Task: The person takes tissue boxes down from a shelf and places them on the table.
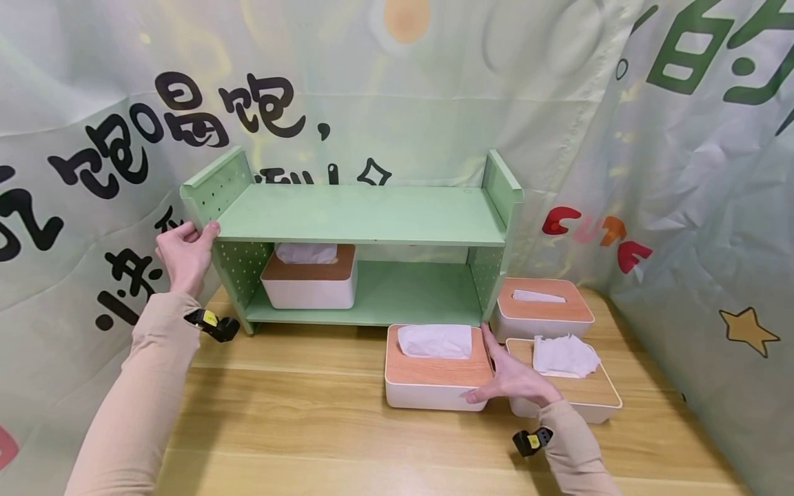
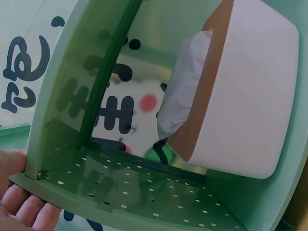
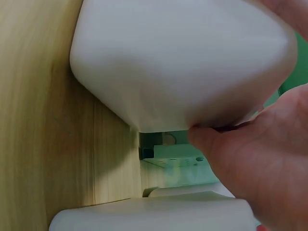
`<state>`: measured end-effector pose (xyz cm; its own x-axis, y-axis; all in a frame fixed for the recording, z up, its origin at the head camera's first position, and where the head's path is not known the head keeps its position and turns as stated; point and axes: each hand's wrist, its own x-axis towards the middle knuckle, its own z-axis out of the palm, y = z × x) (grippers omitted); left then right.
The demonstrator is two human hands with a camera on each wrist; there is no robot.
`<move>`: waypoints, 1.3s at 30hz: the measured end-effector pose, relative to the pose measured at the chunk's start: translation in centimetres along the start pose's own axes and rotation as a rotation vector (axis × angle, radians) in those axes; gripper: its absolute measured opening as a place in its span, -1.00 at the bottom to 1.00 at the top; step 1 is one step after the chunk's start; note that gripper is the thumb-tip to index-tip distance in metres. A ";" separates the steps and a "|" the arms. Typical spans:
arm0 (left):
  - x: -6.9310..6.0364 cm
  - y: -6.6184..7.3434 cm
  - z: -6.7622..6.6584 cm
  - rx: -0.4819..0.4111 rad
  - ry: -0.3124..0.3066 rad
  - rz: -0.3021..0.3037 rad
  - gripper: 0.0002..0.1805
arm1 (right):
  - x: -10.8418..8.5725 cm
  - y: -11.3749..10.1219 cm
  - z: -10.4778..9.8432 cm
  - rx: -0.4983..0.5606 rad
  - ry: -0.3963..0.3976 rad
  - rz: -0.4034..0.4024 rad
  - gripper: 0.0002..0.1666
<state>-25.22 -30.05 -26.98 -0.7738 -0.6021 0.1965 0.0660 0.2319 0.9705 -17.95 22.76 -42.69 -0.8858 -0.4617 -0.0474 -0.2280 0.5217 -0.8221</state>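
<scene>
A green two-tier shelf (image 1: 362, 215) with perforated side panels stands at the back of the table. My left hand (image 1: 186, 255) pinches its left side at the upper board's front corner; in the left wrist view the thumb and curled fingers (image 2: 30, 207) hold that edge. On the lower tier, toward the left, sits a tissue box (image 1: 310, 286) with a brown lid and a white body. Before the shelf's right half, my right hand (image 1: 517, 375) grips the right end of another tissue box (image 1: 440, 372), its thumb at the front corner. The far fingers are partly hidden.
Right of the held box is a tissue box (image 1: 567, 382) with tissue sticking up, close to my right hand. Behind it, beside the shelf, stands another tissue box (image 1: 546, 306). A printed cloth (image 1: 403, 124) hangs around the wooden table (image 1: 298, 427).
</scene>
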 end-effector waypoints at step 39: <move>0.1 -0.1 0.1 0.041 0.010 -0.023 -0.52 | -0.7 -2.0 0.7 -0.181 0.182 -0.013 -0.13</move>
<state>-25.39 -30.08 -27.02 -0.7685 -0.6151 0.1762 0.0227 0.2491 0.9682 -16.60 21.50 -41.39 -0.9367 -0.3409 0.0795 -0.2943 0.6440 -0.7061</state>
